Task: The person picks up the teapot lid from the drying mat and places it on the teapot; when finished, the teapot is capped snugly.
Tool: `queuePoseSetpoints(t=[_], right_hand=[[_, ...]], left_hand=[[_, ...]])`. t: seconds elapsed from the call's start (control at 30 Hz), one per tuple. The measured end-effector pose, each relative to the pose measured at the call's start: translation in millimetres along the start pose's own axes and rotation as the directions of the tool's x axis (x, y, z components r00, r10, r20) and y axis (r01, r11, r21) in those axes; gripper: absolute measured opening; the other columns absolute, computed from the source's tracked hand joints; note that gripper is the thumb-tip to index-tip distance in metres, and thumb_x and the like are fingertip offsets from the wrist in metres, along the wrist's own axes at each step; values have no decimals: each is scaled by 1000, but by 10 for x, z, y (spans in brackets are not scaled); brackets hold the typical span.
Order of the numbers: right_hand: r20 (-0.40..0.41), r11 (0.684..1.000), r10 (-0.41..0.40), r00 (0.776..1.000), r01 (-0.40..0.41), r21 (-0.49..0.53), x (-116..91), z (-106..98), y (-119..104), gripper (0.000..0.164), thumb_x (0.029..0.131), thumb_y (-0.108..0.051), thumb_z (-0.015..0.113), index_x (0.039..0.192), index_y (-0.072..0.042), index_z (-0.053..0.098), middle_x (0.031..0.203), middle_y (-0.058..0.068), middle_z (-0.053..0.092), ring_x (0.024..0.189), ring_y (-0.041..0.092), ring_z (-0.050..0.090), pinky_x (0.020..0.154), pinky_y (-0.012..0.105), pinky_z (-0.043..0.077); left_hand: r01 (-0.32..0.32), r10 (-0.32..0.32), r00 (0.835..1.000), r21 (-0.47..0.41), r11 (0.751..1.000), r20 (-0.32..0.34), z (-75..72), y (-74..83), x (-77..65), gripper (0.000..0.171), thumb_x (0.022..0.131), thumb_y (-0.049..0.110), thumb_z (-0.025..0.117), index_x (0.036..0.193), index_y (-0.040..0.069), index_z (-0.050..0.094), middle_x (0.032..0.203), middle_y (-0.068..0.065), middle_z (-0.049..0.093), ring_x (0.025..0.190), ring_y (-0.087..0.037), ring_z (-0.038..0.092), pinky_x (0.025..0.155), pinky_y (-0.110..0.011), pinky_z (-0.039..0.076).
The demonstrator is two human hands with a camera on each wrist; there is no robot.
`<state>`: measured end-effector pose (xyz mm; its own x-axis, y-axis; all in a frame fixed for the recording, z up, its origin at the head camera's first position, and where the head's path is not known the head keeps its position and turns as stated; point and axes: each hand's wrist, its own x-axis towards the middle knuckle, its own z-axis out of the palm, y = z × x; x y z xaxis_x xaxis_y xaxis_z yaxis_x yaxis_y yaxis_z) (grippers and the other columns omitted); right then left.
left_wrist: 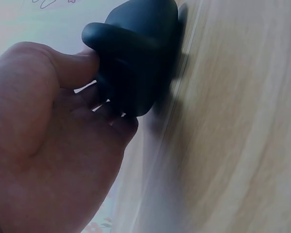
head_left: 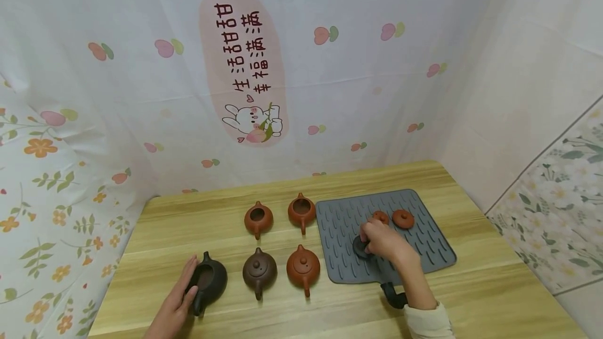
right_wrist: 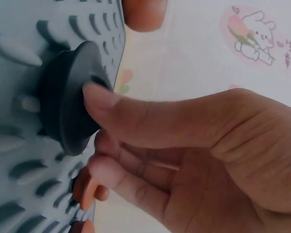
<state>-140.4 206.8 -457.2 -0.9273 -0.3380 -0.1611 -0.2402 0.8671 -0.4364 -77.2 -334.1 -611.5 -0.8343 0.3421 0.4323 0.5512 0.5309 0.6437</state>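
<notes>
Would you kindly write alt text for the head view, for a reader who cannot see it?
A person's right hand pinches a black lid over a grey mat where two orange lids lie, while the left hand holds an open black teapot on a wooden table. Between the hands stand two open orange teapots behind two lidded ones.

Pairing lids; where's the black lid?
Right of centre in the head view, the right hand holds the black lid over the gray mat, near two orange lids.
</notes>
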Motion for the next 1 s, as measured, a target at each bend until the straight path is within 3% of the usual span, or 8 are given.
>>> queuePoseSetpoints(t=[0.1, 0.23, 0.47, 0.6, 0.7, 0.83, 1.0], right_hand=[[5, 1000, -27, 1000, 27, -1, 4, 2, 34, 24, 85, 18, 81, 93, -2, 70, 95, 7, 64, 87, 22, 60, 75, 38, 57], [-8, 998, -63, 998, 63, -4, 24, 15, 70, 24, 84, 19, 81, 91, -2, 71, 92, 6, 67, 84, 19, 62, 73, 36, 58], [-12, 998, -60, 998, 60, 34, 38, 18, 89, 24, 86, 21, 78, 93, -1, 72, 94, 9, 70, 84, 18, 64, 73, 35, 58], [-7, 997, -62, 998, 62, 46, 47, 34, 93, 25, 87, 21, 75, 91, -2, 69, 90, 7, 67, 80, 15, 60, 69, 32, 54], [-8, 998, -50, 999, 51, 43, 48, 36, 84, 24, 88, 20, 76, 89, -3, 68, 88, 6, 66, 77, 15, 60, 67, 32, 54], [-15, 999, -31, 999, 32, 39, 40, 25, 55, 21, 87, 18, 79, 90, -2, 71, 88, 7, 70, 78, 17, 65, 67, 34, 57], [-24, 999, -18, 1000, 19, 40, 35, 29, 30, 19, 87, 17, 79, 92, 0, 74, 92, 9, 73, 81, 20, 70, 68, 36, 61]], left_hand=[[42, -41, 999, -27, 999, 33, 0, -89, -39, 82, 110, -10, 52, 179, 19, 17, 182, 20, 7, 162, 16, 2, 120, 1, 10], [50, -49, 998, -34, 998, 46, -3, -117, -53, 83, 112, -8, 51, 179, 22, 14, 182, 20, 6, 162, 16, 1, 120, 1, 9], [47, -45, 998, -42, 998, 38, -9, -43, -29, 80, 111, -10, 51, 178, 14, 16, 183, 18, 8, 161, 17, 2, 119, 2, 9], [19, -17, 999, -55, 998, 33, -26, 75, 8, 74, 112, -10, 48, 177, 5, 15, 186, 6, 7, 163, 14, -1, 121, 0, 4], [22, -21, 999, -48, 999, 26, -22, 98, 12, 73, 111, -11, 48, 176, 3, 16, 185, 10, 7, 163, 13, -2, 121, 0, 4], [65, -65, 998, -35, 997, 22, -3, 44, -13, 76, 111, -9, 51, 177, 6, 17, 181, 21, 8, 161, 18, 0, 118, 2, 7], [88, -87, 996, -25, 996, 25, -4, 36, -26, 79, 112, -6, 52, 179, 17, 16, 180, 21, 9, 160, 19, 0, 117, 3, 7]])
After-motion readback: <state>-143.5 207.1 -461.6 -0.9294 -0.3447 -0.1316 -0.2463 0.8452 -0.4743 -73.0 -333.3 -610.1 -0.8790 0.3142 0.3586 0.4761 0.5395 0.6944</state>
